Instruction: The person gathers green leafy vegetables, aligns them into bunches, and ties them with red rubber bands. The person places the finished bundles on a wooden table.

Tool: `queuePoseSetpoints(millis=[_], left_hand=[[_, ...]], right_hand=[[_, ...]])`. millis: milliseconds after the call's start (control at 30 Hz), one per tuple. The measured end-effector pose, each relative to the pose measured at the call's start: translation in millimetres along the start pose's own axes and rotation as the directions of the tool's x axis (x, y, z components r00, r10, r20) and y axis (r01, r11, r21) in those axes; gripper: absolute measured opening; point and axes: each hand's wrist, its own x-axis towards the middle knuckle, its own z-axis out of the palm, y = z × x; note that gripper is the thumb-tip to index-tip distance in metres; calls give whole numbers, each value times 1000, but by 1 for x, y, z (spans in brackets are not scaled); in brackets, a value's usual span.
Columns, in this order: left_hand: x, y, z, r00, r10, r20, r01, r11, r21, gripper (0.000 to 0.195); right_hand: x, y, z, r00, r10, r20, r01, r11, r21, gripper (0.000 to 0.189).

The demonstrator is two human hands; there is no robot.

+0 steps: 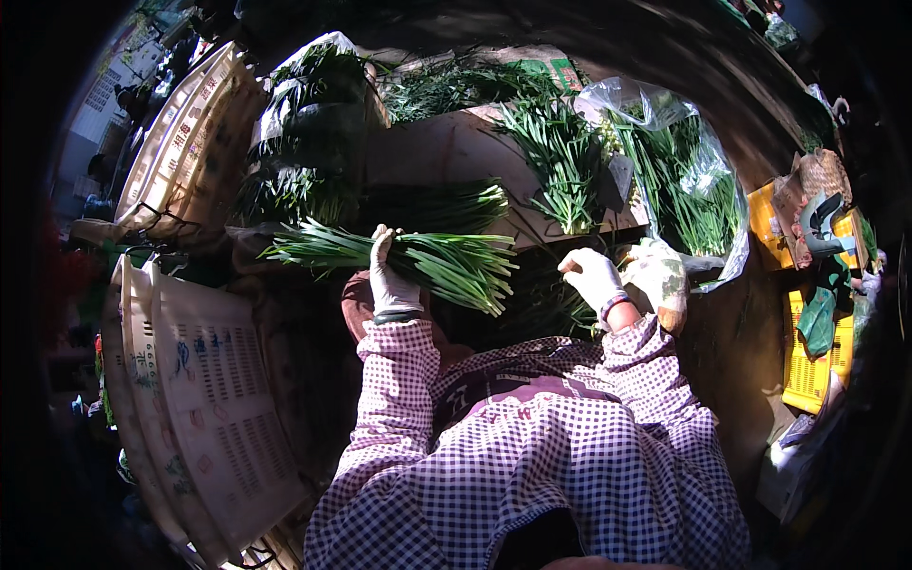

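Note:
My left hand (392, 274), in a pale glove, grips a bunch of long green leaves (456, 263), which look like garlic chives, around its middle. The pale cut ends point right and the leaf tips left. My right hand (593, 276), also gloved, is raised to the right of the bunch with its fingers curled; whether it holds something small cannot be made out. Just beyond the held bunch lies another bunch (463, 206), partly in shadow. Farther off, a bunch (559, 164) rests on a pale board (427, 146). Loose leaves lie in the shade below my hands.
Bundled greens (310, 135) are stacked at back left, and loose greens (463, 85) lie at the back. A clear plastic bag (737, 235) holds more greens at right. Pale plastic crates (214, 399) stand on the left, yellow crates (798, 363) at far right.

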Motion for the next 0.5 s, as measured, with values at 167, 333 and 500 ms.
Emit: queuePoseSetpoints(millis=[167,333,500], left_hand=[[-3,-16,4,1000,-12,0,12,1000,29,22],[-4,-17,7,999,-20,-24,21,999,44,21],[-3,-2,6,999,26,-46,-26,1000,7,21]], right_hand=[[-14,-45,24,977,-185,104,163,968,192,16],[-8,-42,37,979,-199,-31,200,978,49,13],[-4,-2,-6,960,200,198,28,633,-774,18]])
